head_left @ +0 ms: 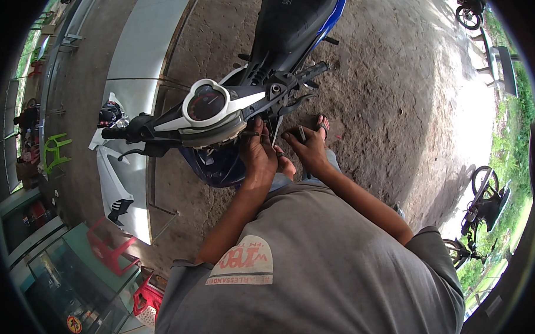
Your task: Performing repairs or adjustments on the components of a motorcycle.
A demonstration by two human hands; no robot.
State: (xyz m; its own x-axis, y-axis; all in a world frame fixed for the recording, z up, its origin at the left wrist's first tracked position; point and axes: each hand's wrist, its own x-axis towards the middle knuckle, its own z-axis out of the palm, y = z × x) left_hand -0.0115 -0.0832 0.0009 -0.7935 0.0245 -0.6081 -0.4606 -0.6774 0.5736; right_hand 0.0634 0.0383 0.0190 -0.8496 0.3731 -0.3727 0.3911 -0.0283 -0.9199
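Left hand (258, 148): curled against the motorcycle (247, 102), perhaps steadying it; whether it grips, I can't tell.
Right hand (307, 144): pinches a slim piece (302, 132) close by.

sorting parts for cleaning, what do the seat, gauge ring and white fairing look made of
Seat: probably vinyl, from its smooth, dull black cover. Gauge ring: likely plastic, smooth and evenly white; painted or moulded colour, unclear. White fairing: apparently hard plastic, a smooth, shaped panel.

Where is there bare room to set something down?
Floor between the blue motorcycle's seat and the parked motorcycle at right; upper pale strip, left of that seat. Crowded: around the left hand and right hand near the instrument cluster.
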